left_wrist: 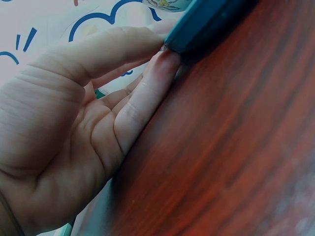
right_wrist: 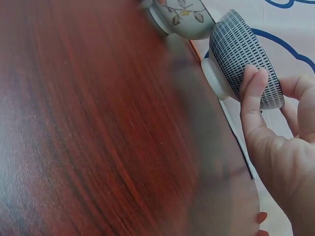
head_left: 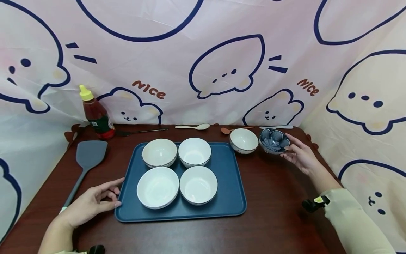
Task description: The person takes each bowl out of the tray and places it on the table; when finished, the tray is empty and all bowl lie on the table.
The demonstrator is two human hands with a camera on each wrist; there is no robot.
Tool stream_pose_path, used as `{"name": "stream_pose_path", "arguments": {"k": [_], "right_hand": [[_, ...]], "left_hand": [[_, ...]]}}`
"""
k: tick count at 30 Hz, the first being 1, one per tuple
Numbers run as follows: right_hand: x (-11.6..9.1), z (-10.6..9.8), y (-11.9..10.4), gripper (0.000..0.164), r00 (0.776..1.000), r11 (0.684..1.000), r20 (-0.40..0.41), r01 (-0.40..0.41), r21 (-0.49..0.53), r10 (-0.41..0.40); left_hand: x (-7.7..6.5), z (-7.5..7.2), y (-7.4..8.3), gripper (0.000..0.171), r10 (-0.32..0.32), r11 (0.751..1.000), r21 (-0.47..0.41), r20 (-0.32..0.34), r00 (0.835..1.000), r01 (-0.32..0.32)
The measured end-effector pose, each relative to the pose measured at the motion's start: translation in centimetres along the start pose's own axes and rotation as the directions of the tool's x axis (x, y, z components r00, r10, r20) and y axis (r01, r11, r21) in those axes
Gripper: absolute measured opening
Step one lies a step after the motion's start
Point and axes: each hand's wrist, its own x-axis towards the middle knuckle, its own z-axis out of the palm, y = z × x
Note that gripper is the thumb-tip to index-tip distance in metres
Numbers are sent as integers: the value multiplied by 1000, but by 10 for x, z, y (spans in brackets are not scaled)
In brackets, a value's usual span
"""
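Observation:
My left hand [head_left: 92,203] pinches the left edge of a blue tray [head_left: 229,187]. The left wrist view shows thumb and fingers meeting at the tray's rim [left_wrist: 184,32]. Two rows of white bowls, among them a front-left bowl [head_left: 158,187] and a back-right bowl [head_left: 194,151], stand on the tray. At the back right, my right hand [head_left: 299,153] grips the right side of a blue patterned bowl [head_left: 272,143]. Dark dashes cover that bowl's outside [right_wrist: 241,54]. Just left of it stands a white bowl [head_left: 243,140] with a floral outside.
A grey spatula [head_left: 90,155] lies left of the tray, with a red sauce bottle [head_left: 98,116] behind it. Along the back edge lie a dark fork [head_left: 142,131], a cream spoon [head_left: 193,126], a brown spoon [head_left: 226,131] and a pale knife [head_left: 276,127]. Printed cloth hangs behind the table.

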Motion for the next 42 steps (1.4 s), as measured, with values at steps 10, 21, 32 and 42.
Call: {"name": "stream_pose_path", "arguments": {"k": [10,21,32,42], "right_hand": [[6,-5,1,67,1000,999,0,-31,11,31],[12,-7,9,66,999,998,-14,-53,24,53],[14,-12,18,67,1000,1000,14,-21,-7,21],[2,-5,16,68,998,1000,-59,-26,4,26]], "left_hand": [[0,-1,2,75,-24,1000,-18,11,1000,25],[-1,-1,-2,72,28,999,-17,22,999,-28],[0,-3,-4,71,38,999,-38,30,999,-37],[0,-2,-5,72,34,998,-53,32,999,-32]]}}
